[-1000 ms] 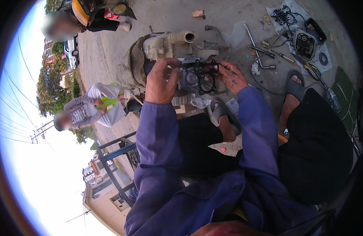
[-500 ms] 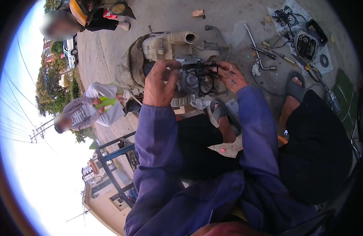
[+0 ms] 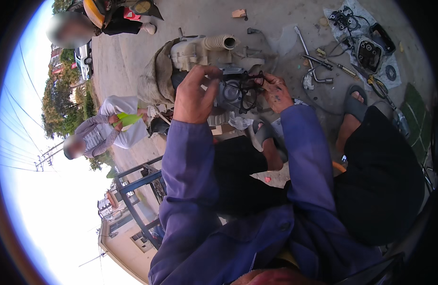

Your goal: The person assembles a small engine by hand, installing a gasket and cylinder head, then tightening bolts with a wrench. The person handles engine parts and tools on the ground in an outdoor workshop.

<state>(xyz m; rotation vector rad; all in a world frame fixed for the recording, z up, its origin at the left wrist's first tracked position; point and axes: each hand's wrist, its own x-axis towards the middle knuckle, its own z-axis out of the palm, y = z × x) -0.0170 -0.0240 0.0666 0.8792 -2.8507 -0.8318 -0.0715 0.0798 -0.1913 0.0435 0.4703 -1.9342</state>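
Observation:
A thin black gasket with an irregular looped outline hangs in front of a grey metal engine. My right hand pinches its right edge between thumb and fingers; dark smudges mark the back of this hand. Just left of the gasket, my left hand has its fingers curved and a gap showing between thumb and forefinger, with nothing visible in that gap. Behind both hands sits the dusty engine casing, topped by a ribbed beige hose. The gasket's far edge blends into the dark engine parts.
To the right lie a long socket wrench, screwdrivers and a plastic sheet bearing an engine cover. A cloth drapes beside the engine. One person sits at left holding something green; another is farther up.
My left thumb and fingers have drawn back slightly from the gasket's left side. My right hand still grips it, shifted a little. The seated person's green thing has moved.

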